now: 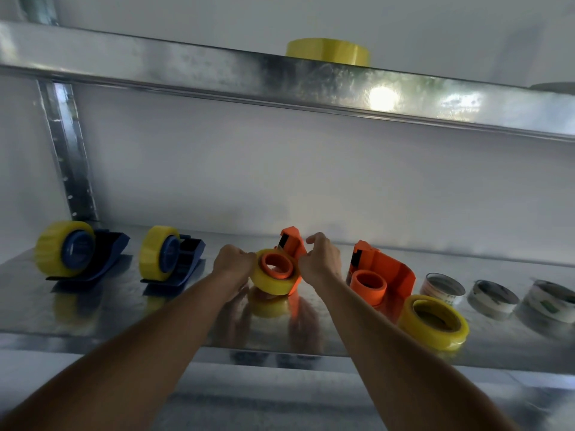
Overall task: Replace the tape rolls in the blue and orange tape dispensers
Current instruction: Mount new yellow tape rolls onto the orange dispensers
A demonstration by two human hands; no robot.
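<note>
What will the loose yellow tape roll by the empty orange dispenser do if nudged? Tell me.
The loose yellow tape roll lies flat on its side on the shelf, so it would probably slide, not roll. The shelf's shiny metal suggests little grip. Its thick wound ring likely stays stiff.

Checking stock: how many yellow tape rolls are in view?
5: two on blue dispensers, one held on orange dispenser, one loose, one on upper shelf.

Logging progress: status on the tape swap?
Both hands, left and right, gripping yellow roll on left orange dispenser. Right orange dispenser empty, spare roll beside. Nothing blocking.
</note>
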